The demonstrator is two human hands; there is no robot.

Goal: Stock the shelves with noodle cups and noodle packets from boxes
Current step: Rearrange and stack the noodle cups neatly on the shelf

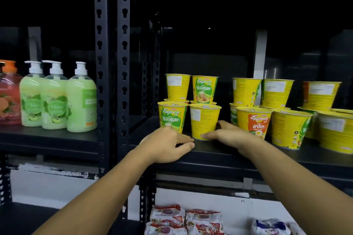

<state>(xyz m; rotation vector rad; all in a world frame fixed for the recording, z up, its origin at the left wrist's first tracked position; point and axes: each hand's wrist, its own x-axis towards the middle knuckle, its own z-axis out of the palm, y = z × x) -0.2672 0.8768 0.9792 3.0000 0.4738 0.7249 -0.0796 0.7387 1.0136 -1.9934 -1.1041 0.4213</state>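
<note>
Bare shelf (pixel 141 124) room is found between the upright post (pixel 123 63) and the stacked vegetarian cups (pixel 172 116), while the right side is blocked by crowded yellow cups (pixel 286 126)

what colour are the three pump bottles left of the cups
The pump bottles are pale green with white pumps; head view.

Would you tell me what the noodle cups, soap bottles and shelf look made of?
Noodle cups: probably printed paper, matte sides, rolled rims. Soap bottles: clear glossy plastic, green liquid showing through. Shelf: seemingly black painted metal, punched uprights.
</note>
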